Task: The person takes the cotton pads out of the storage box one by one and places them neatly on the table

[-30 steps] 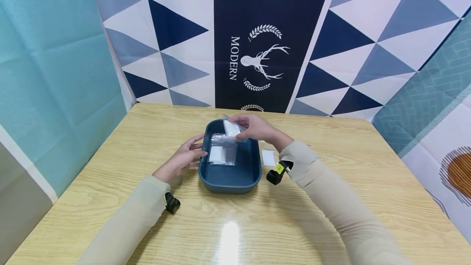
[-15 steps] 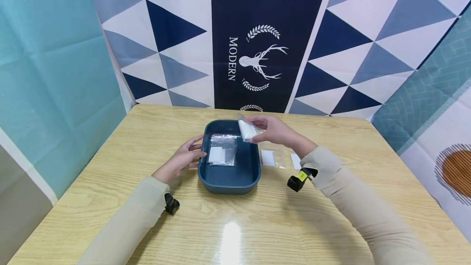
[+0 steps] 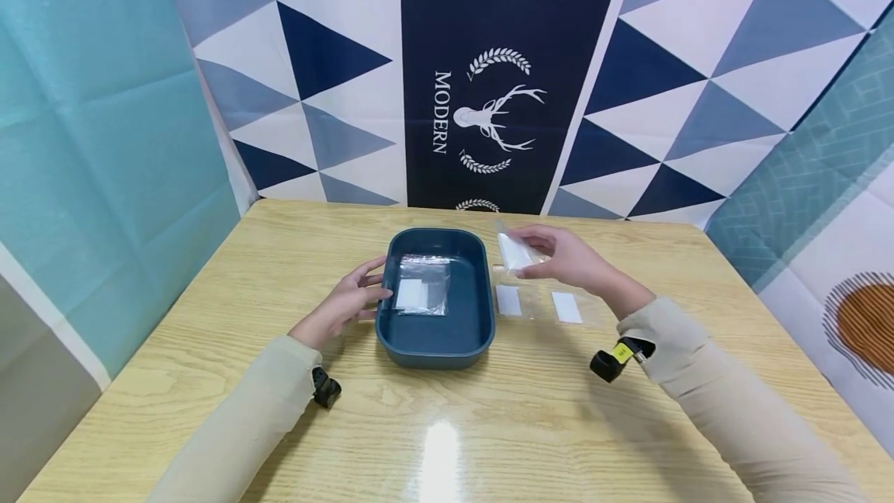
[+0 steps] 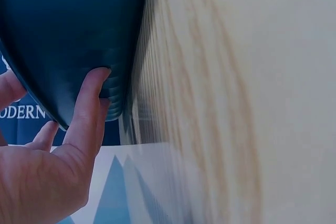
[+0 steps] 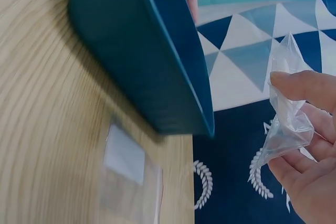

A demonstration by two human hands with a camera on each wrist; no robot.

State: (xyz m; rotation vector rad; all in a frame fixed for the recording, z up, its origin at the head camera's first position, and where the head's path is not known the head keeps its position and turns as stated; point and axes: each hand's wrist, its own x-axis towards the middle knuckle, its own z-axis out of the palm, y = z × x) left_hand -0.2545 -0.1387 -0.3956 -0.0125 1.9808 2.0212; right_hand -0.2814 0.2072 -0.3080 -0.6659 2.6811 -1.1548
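A dark blue plastic bin (image 3: 434,362) stands on the wooden table. My left hand (image 3: 347,301) holds its left wall, thumb over the rim and fingers against the outside, as the left wrist view also shows. Inside the bin lies a clear plastic bag with a white label (image 3: 410,295); whether others lie under it I cannot tell. To the right of the bin, my right hand (image 3: 569,261) pinches a clear plastic bag (image 3: 515,252) with white in it between thumb and fingers, above the table. In the right wrist view this bag (image 5: 289,114) looks crumpled.
Two flat clear bags with white labels lie in a row right of the bin, one near bag (image 3: 509,301) and one farther right bag (image 3: 566,307). A patterned cloth (image 3: 335,138) hangs behind the table's (image 3: 391,433) back edge.
My right hand has carried its bag from over the bin rightward past the rim, above the flat bags, uncovering them. The left hand and the bin have stayed in place.
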